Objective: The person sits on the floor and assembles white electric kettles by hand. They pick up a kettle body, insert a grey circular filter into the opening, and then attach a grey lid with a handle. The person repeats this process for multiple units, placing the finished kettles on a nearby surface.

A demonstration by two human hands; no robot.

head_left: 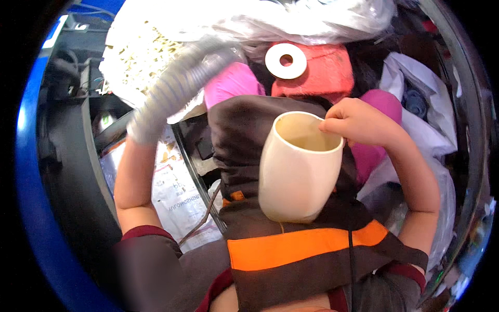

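Orange-banded apron (291, 249) nearest; right hand (358, 122) grips cream pot (301, 179) by its rim. Grey-covered left hand (192, 75) blurred, grip unclear. Pot already in hand; pale pieces (141, 60) far left remain heaped.

I see a dark brown fabric apron (244, 125) with an orange band (291, 249) mid-frame, maroon-trimmed dark short sleeves (200, 270) lower down, pink trousers (234, 83) above, and blurred grey striped fabric covering the left hand (208, 60), upper left.
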